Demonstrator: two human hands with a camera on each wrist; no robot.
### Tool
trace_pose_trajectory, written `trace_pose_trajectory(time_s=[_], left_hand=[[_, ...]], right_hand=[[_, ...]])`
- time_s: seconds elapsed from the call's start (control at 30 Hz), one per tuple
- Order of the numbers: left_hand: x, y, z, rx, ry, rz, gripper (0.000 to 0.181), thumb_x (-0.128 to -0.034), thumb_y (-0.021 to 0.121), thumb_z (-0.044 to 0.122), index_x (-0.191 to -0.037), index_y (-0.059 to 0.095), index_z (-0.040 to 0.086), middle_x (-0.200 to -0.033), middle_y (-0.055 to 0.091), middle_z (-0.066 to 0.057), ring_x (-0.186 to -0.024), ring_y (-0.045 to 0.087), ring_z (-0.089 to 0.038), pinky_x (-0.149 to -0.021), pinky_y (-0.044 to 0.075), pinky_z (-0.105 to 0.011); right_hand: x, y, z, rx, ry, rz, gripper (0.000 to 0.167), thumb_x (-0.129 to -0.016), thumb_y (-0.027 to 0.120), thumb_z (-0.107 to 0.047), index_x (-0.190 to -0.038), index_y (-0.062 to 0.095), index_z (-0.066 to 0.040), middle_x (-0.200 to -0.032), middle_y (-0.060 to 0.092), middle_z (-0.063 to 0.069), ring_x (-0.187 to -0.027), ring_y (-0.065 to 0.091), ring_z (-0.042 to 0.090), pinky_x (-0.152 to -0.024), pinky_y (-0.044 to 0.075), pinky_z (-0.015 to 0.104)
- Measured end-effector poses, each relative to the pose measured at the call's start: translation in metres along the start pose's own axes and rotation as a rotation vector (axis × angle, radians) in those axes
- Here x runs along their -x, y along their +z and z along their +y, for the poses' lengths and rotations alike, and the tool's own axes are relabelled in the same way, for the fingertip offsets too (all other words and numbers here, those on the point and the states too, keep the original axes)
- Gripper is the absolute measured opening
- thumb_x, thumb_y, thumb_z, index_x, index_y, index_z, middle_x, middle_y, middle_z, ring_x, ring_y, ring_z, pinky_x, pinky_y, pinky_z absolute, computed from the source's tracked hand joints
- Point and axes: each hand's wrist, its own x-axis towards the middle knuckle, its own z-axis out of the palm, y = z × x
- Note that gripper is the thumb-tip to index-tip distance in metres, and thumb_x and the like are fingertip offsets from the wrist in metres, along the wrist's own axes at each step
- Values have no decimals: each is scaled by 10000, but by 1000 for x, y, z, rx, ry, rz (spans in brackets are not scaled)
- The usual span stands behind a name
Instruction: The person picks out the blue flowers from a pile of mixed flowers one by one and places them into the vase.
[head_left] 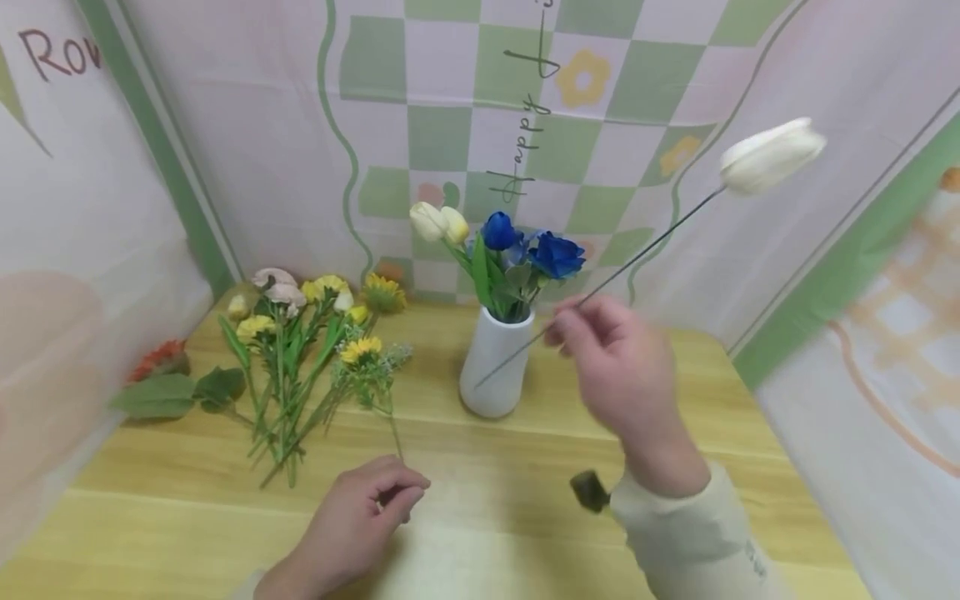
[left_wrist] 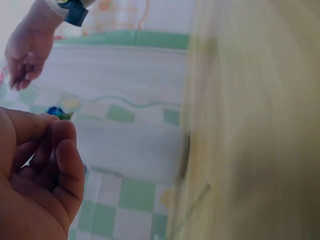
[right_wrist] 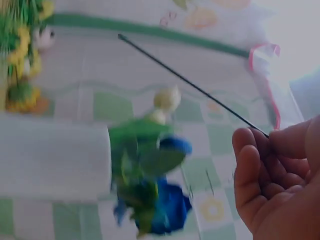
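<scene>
Below everything you have the wooden table (head_left: 480,500). On its left side lie the loose flowers (head_left: 283,358); one thin stem of them ends near your left hand, so a careless sleeve could drag it. The white vase (head_left: 487,354) stands upright; its narrow mouth is already crowded with cream tulips (head_left: 441,223) and blue flowers (head_left: 557,254). If something pushes this bunch sideways, I think the vase could tip, because no hand supports it.

Your right hand (head_left: 626,367) is closed to a fingertip pinch on the white tulip (head_left: 772,157), which is in the air, head up to the right. Your left hand (head_left: 360,512) has loosely bent fingers, thumb near the forefinger, and seems to hold nothing. The stem (head_left: 637,257) slants strongly, and its lower tip is apart from the vase. Such a light pinch may let it turn, and a slanted tip could hit the rim or catch petals.
</scene>
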Motion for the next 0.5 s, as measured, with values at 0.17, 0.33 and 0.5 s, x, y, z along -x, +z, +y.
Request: trace_pose_trajectory(time_s=[0.17, 0.33, 0.5], left_hand=[[6, -17, -9, -40, -125, 17, 69, -960, 673, 145, -1001, 724, 168, -878, 638, 101, -706, 595, -58, -649, 537, -256], [8, -29, -15, -94, -168, 61, 82, -936, 693, 106, -981, 719, 169, -880, 646, 91, -758, 591, -56, -683, 536, -252], [9, -33, -19, -91, -142, 94, 112, -922, 702, 75, -959, 720, 180, -864, 645, 100, -757, 596, -63, -672, 539, -256]], right_hand=[[-39, -11, 12, 72, -53, 230, 264, -1024, 557, -303, -997, 691, -77, -872, 714, -19, -772, 629, 97, -620, 474, 232], [-56, -9, 22, 113, -62, 238, 281, -1027, 542, -282, -972, 696, -53, -878, 715, 20, -770, 615, 106, -616, 439, 241], [-61, -1, 34, 172, -33, 157, 268, -1028, 550, -270, -984, 696, -50, -917, 716, 52, -826, 635, 173, -704, 481, 315]])
